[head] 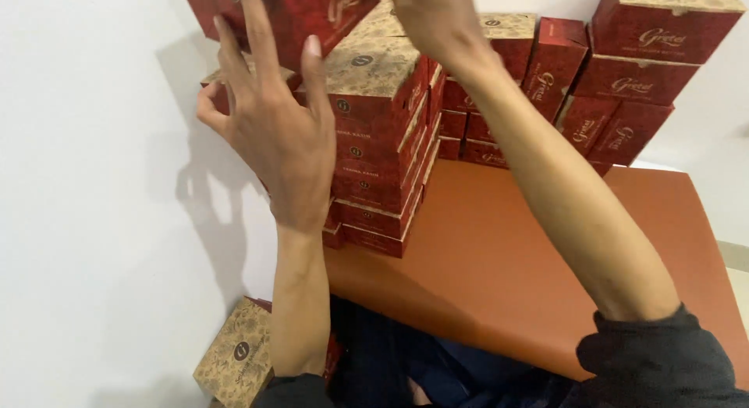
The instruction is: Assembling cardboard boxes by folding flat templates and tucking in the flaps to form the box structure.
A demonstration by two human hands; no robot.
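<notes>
Cardboard at lower left: a beige patterned lid on a red carton (238, 361) near the white wall (94, 221). Above it the left hand (277, 123) presses spread fingers flat on a red rectangular cardboard box (300, 14) raised at the top edge, over the tall stack of matching red boxes (378, 143) on the orange-brown table (499, 260). The box tilts, its long axis running down to the left as far as shows. The right hand (425, 14) meets its other end; its grip is cropped, so I cannot tell. Held only by flat pressure, the box might slip and topple the stack. More boxes (632, 72) crowd the right.
</notes>
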